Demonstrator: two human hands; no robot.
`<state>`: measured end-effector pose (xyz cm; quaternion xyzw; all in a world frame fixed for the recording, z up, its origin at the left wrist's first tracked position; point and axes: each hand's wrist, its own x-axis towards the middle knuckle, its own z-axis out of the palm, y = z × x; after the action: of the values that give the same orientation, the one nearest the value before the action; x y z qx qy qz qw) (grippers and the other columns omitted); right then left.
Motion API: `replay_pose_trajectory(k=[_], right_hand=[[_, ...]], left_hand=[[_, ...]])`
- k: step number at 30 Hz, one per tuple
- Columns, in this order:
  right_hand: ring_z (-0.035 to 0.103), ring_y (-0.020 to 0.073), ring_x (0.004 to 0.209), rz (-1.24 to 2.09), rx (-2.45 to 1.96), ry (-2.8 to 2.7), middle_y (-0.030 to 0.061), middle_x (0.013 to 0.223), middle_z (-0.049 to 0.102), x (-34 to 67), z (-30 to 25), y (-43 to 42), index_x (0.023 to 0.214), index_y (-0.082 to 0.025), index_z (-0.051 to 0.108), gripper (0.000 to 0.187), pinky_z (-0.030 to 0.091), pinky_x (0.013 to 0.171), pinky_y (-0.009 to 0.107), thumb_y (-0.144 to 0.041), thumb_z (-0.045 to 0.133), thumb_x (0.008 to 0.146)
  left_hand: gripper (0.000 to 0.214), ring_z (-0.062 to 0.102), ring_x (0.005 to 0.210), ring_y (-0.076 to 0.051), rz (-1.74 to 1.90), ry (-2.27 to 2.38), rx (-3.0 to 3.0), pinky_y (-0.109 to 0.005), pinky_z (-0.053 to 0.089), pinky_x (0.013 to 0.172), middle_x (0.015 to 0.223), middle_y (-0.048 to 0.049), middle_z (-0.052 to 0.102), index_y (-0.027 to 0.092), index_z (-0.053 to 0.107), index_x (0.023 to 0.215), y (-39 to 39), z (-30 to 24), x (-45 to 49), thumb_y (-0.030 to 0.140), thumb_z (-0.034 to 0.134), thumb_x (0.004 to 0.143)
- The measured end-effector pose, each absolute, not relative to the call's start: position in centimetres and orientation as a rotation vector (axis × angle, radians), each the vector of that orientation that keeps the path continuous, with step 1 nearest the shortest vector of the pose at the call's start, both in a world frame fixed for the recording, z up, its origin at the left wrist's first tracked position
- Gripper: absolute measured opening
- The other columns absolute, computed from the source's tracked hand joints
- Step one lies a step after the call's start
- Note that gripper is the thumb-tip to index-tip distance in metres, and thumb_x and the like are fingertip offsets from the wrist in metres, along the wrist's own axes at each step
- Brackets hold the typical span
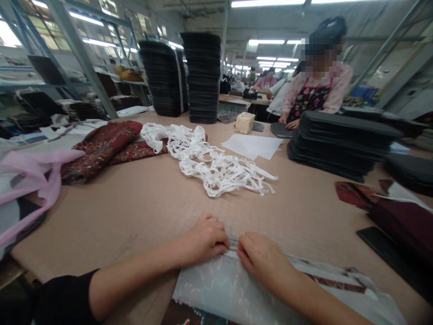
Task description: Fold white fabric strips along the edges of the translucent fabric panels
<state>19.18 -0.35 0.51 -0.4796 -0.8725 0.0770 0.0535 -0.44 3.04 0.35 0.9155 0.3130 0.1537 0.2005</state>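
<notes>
Close in front of me on the brown table lies a piece of patterned fabric point(209, 289), its pale, whitish backing facing up. At its far edge my left hand point(208, 239) has its fingers curled and pressed together on the fabric. A short gap to the right, my right hand point(262, 257) grips the same edge with bent fingers. A narrow light strip of the edge shows between the two hands. Dark printed cloth point(184, 313) peeks out below the near side. Beyond my hands sits a tangled heap of white tape strips point(219, 169).
Folded red patterned cloth point(101, 151) and pink fabric point(43, 176) lie left. Tall stacks of black panels point(203, 79) stand at the back; a lower stack point(334, 144) is right. A person in an apron point(314, 97) works across the table point(135, 216). A dark phone-like slab point(382, 248) lies right.
</notes>
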Motion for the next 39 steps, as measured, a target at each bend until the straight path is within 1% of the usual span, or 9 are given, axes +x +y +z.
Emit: replay_pose_trajectory(k=[8, 13, 16, 21, 26, 29, 32, 35, 39], right_hand=[[0.052, 0.0174, 0.077, 0.424, -1.355, -2.552, 0.0027, 0.08, 0.057, 19.8, 0.1, -0.4, 0.08, -0.016, 0.058, 0.015, 0.042, 0.068, 0.026, -0.002, 0.056, 0.074], [0.05, 0.0186, 0.075, 0.128, -1.042, -2.646, 0.0044, 0.081, 0.056, 19.6, -0.9, -1.1, 0.082, -0.016, 0.057, 0.017, 0.043, 0.067, 0.03, -0.004, 0.046, 0.083], [0.05, 0.0204, 0.076, -0.048, -0.879, -2.736, 0.0081, 0.085, 0.057, 20.1, -0.7, -2.0, 0.094, -0.012, 0.057, 0.021, 0.044, 0.068, 0.034, -0.006, 0.039, 0.087], [0.053, 0.0234, 0.082, -0.261, -0.786, -2.707, 0.0129, 0.092, 0.06, 23.7, -0.3, -4.0, 0.105, -0.007, 0.056, 0.032, 0.044, 0.074, 0.037, -0.004, 0.029, 0.087], [0.055, 0.0233, 0.085, -0.419, -0.749, -2.672, 0.012, 0.093, 0.063, 28.6, -0.3, -5.3, 0.108, -0.011, 0.056, 0.037, 0.044, 0.074, 0.034, -0.005, 0.029, 0.084], [0.056, 0.0218, 0.081, -0.289, -0.88, -2.709, 0.0091, 0.09, 0.062, 28.9, -0.1, -5.0, 0.105, -0.016, 0.057, 0.036, 0.046, 0.071, 0.032, -0.004, 0.033, 0.082], [0.055, 0.0195, 0.08, 0.009, -1.027, -2.699, 0.0063, 0.092, 0.06, 26.1, 0.2, -4.0, 0.104, -0.02, 0.057, 0.034, 0.046, 0.072, 0.029, -0.002, 0.036, 0.082], [0.054, 0.0187, 0.084, 0.244, -1.001, -2.644, 0.0049, 0.095, 0.058, 21.4, 0.1, -2.6, 0.107, -0.02, 0.055, 0.03, 0.045, 0.075, 0.028, -0.004, 0.043, 0.084], [0.053, 0.02, 0.084, 0.322, -1.025, -2.647, 0.0045, 0.092, 0.058, 16.4, -0.5, -0.8, 0.103, -0.018, 0.058, 0.025, 0.044, 0.076, 0.031, -0.005, 0.052, 0.082]], left_hand=[[0.005, 0.053, 0.081, -0.015, 0.415, 0.804, 2.656, -0.039, 0.022, 0.096, 0.074, 0.003, 0.06, 0.022, 0.066, 0.081, 2.9, 1.1, -0.6, 0.018, 0.064, 0.08], [0.007, 0.052, 0.08, -0.014, 0.418, 0.712, 2.828, -0.045, 0.018, 0.101, 0.075, 0.0034, 0.059, 0.023, 0.065, 0.082, 2.7, 0.9, -0.8, 0.02, 0.059, 0.084], [0.014, 0.05, 0.077, -0.014, 0.464, 0.647, 3.027, -0.048, 0.014, 0.105, 0.072, 0.0032, 0.057, 0.021, 0.064, 0.084, 2.2, 0.6, -0.9, 0.02, 0.051, 0.089], [0.016, 0.049, 0.078, -0.016, 0.482, 0.681, 3.189, -0.051, 0.014, 0.107, 0.071, 0.0014, 0.058, 0.017, 0.061, 0.086, 0.7, 0.7, -2.2, 0.016, 0.046, 0.091], [0.019, 0.051, 0.088, -0.017, 0.524, 0.742, 3.161, -0.051, 0.015, 0.106, 0.084, -0.0019, 0.063, 0.016, 0.06, 0.093, -0.4, 1.0, -4.1, 0.014, 0.042, 0.092], [0.021, 0.051, 0.09, -0.018, 0.592, 0.799, 3.081, -0.049, 0.018, 0.105, 0.089, -0.0026, 0.063, 0.017, 0.059, 0.097, -0.7, 0.6, -4.7, 0.015, 0.039, 0.092], [0.021, 0.051, 0.085, -0.017, 0.675, 0.89, 2.962, -0.048, 0.021, 0.102, 0.087, -0.0017, 0.062, 0.02, 0.059, 0.095, -0.6, 0.1, -4.9, 0.014, 0.04, 0.09], [0.02, 0.05, 0.081, -0.017, 0.727, 0.968, 2.867, -0.046, 0.024, 0.098, 0.083, -0.0018, 0.061, 0.02, 0.061, 0.091, -0.5, -0.3, -5.0, 0.012, 0.044, 0.085], [0.017, 0.051, 0.079, -0.016, 0.857, 1.059, 2.737, -0.038, 0.032, 0.089, 0.08, -0.0026, 0.058, 0.019, 0.061, 0.088, -0.3, -0.7, -5.1, 0.015, 0.046, 0.084]])
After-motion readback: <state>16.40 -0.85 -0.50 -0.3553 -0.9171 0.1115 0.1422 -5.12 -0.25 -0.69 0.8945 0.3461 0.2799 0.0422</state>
